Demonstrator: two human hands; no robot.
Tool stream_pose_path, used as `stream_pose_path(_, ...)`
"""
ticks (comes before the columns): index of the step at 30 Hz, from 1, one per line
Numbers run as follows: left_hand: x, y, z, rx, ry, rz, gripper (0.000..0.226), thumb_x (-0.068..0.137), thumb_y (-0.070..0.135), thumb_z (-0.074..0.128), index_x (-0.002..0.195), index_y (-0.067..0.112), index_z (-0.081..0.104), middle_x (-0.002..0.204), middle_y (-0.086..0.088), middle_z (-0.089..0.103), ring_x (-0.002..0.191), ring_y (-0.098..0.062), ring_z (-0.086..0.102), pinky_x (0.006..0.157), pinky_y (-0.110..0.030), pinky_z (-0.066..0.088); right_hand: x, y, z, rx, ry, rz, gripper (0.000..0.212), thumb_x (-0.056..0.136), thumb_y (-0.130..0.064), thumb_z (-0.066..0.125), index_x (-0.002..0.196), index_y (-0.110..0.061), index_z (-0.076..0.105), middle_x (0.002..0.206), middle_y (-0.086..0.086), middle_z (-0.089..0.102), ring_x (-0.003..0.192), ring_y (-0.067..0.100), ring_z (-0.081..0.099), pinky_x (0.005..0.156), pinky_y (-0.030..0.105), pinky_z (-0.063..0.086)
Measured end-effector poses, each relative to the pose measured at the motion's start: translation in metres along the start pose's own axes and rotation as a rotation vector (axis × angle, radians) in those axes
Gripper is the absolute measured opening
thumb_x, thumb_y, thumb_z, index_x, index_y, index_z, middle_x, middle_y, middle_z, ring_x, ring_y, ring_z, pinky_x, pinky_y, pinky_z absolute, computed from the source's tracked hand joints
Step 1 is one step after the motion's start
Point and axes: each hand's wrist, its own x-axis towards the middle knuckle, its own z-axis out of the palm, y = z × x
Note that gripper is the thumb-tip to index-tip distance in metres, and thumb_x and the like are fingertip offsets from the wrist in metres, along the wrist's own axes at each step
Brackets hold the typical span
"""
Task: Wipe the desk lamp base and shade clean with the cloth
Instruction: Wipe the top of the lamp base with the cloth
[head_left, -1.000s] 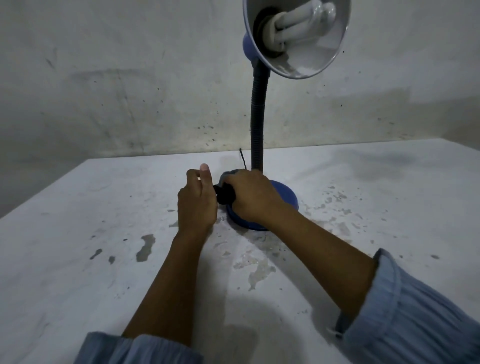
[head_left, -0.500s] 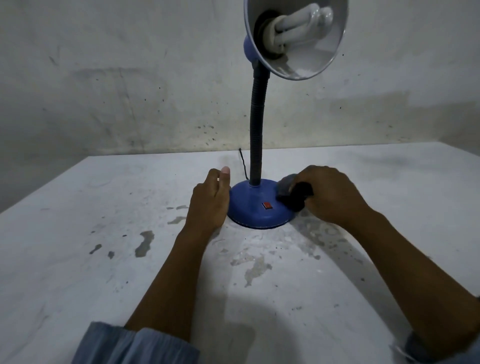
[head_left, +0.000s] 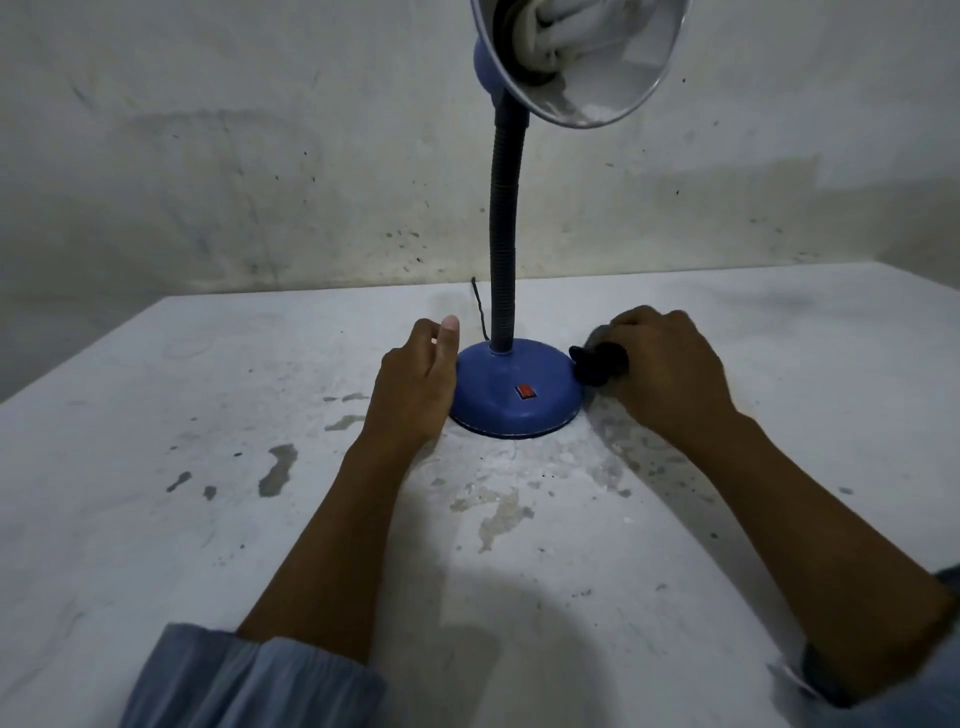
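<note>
A desk lamp stands on the white table (head_left: 156, 415). Its round blue base (head_left: 514, 389) carries a red switch (head_left: 524, 391), and a dark flexible neck (head_left: 504, 249) rises to a silver shade (head_left: 587, 62) with a white spiral bulb inside. My left hand (head_left: 415, 384) rests against the left side of the base, thumb up, fingers mostly hidden behind it. My right hand (head_left: 665, 369) grips a bunched dark cloth (head_left: 597, 361) and presses it against the base's right side.
A thin black cord (head_left: 479, 306) runs from behind the base toward the stained wall (head_left: 260, 182). The tabletop has chipped grey patches (head_left: 278, 470) left of my forearm. Blue sleeves show at the bottom corners.
My right hand swept the cloth from the left front of the base across to its right side and now holds it there. My left hand shifted right against the base.
</note>
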Motion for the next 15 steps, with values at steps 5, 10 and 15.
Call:
stream_pose_path(5, 0.001, -0.003, 0.001, 0.015, 0.007, 0.008, 0.050, 0.097, 0.047, 0.021, 0.123, 0.014, 0.048, 0.121, -0.008, 0.062, 0.109, -0.025, 0.059, 0.092, -0.031, 0.040, -0.003, -0.019, 0.004, 0.171, 0.102, -0.126, 0.048, 0.077, 0.005, 0.057, 0.117, -0.020, 0.064, 0.123, 0.004, 0.061, 0.108, 0.032, 0.051, 0.090, 0.041, 0.045)
stream_pose_path(10, 0.002, -0.005, 0.001, 0.011, -0.003, 0.013, 0.050, 0.097, 0.049, 0.020, 0.120, 0.014, 0.049, 0.118, -0.008, 0.063, 0.102, -0.022, 0.059, 0.088, -0.029, 0.039, -0.007, -0.040, -0.006, 0.034, -0.200, -0.196, 0.038, 0.081, -0.007, 0.058, 0.115, -0.024, 0.065, 0.123, -0.005, 0.059, 0.107, 0.023, 0.045, 0.087, 0.037, 0.043)
stream_pose_path(15, 0.003, -0.005, 0.002, 0.010, 0.005, 0.001, 0.051, 0.097, 0.047, 0.022, 0.124, 0.013, 0.048, 0.124, -0.008, 0.061, 0.110, -0.025, 0.059, 0.093, -0.030, 0.040, 0.002, -0.033, -0.036, 0.247, -0.225, -0.126, 0.038, 0.062, 0.000, 0.053, 0.080, -0.029, 0.069, 0.100, -0.007, 0.066, 0.097, 0.022, 0.055, 0.077, 0.036, 0.048)
